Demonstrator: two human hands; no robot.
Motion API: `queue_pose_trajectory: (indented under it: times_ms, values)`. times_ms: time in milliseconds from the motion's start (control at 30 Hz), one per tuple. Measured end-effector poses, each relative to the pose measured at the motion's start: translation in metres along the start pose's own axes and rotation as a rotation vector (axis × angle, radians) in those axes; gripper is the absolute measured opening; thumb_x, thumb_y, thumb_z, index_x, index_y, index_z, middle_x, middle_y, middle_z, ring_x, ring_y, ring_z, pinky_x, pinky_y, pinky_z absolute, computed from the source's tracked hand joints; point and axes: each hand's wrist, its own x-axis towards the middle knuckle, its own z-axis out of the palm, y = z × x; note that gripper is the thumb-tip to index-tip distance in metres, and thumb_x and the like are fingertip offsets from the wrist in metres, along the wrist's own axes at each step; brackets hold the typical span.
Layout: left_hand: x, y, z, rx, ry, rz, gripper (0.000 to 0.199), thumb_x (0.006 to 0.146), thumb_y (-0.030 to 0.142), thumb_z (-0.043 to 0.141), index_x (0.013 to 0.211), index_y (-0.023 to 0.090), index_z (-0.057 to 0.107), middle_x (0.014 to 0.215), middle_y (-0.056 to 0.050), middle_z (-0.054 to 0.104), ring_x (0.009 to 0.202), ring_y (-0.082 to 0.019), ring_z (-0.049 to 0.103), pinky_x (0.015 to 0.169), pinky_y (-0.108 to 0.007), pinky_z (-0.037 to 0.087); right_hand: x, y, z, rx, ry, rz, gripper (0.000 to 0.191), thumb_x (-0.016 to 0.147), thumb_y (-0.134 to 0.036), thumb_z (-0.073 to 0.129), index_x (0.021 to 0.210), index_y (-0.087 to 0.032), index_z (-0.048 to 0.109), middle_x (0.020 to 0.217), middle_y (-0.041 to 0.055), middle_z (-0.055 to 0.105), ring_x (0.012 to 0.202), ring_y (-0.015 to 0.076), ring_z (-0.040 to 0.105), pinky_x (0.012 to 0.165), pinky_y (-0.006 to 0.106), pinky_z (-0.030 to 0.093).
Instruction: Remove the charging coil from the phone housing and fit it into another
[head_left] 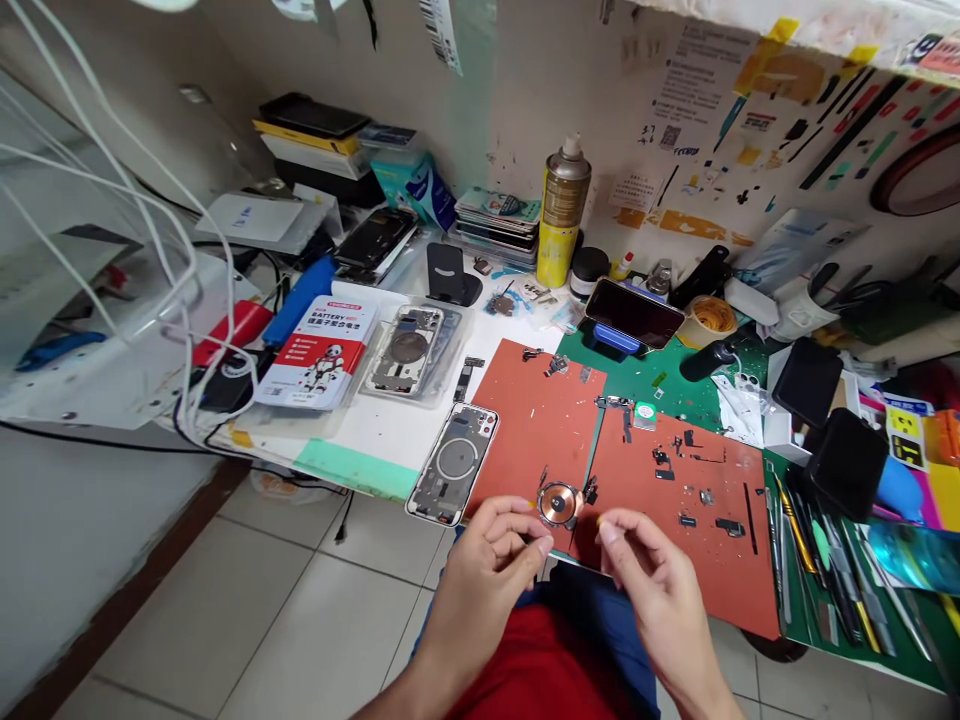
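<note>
A round copper charging coil (560, 505) with a dark flex cable lies at the front edge of the reddish-brown mat. To its left is my left hand (499, 550), fingers curled and thumb brought close to the index finger. My right hand (651, 565) is just right of the coil, its thumb and index tips pinched together. Specks of yellow show by the fingertips of both hands; what they are, I cannot make out. Beside my left hand rests an opened phone back housing (452, 462) with a ring inside. Small phone parts (664, 460) are scattered over the mat's right half.
Tweezers and other hand tools (847, 575) lie at the right. A phone (636, 312) leans on a blue stand behind the mat (525, 410), near a yellow spray can (562, 215). On the left are a battery box (319, 350), another phone housing (407, 348) and hanging white cables (161, 240).
</note>
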Motion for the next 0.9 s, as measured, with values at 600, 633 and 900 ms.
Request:
queue_pose_trajectory:
  times_ms: [600, 633, 900]
  values:
    - [-0.004, -0.044, -0.017, 0.221, 0.137, 0.216, 0.028, 0.101, 0.036, 0.066, 0.127, 0.028, 0.059, 0.108, -0.004, 0.073, 0.091, -0.019, 0.066, 0.087, -0.035, 0.053, 0.069, -0.013, 0.008, -0.509, -0.16, -0.131, 0.069, 0.089, -0.035, 0.067, 0.155, -0.033, 0.047, 0.099, 0.0031, 0.071, 0.105, 0.0325, 0.058, 0.109, 0.066, 0.033]
    - [-0.003, -0.044, -0.017, 0.224, 0.131, 0.216, 0.029, 0.101, 0.036, 0.066, 0.128, 0.028, 0.059, 0.109, -0.004, 0.073, 0.092, -0.019, 0.066, 0.088, -0.036, 0.053, 0.069, -0.012, 0.008, -0.495, -0.173, -0.116, 0.07, 0.089, -0.035, 0.067, 0.155, -0.033, 0.046, 0.098, 0.0025, 0.071, 0.105, 0.0321, 0.06, 0.11, 0.065, 0.033]
    - [0.005, -0.017, -0.012, -0.063, 0.027, 0.197, 0.05, 0.096, 0.042, 0.075, 0.137, 0.028, 0.048, 0.135, -0.01, 0.068, 0.124, -0.024, 0.066, 0.108, -0.042, 0.051, 0.051, -0.027, -0.002, -0.067, -0.297, 0.037, 0.084, 0.091, -0.047, 0.078, 0.161, -0.034, 0.034, 0.087, -0.0052, 0.067, 0.088, 0.0211, 0.073, 0.098, 0.046, 0.053]
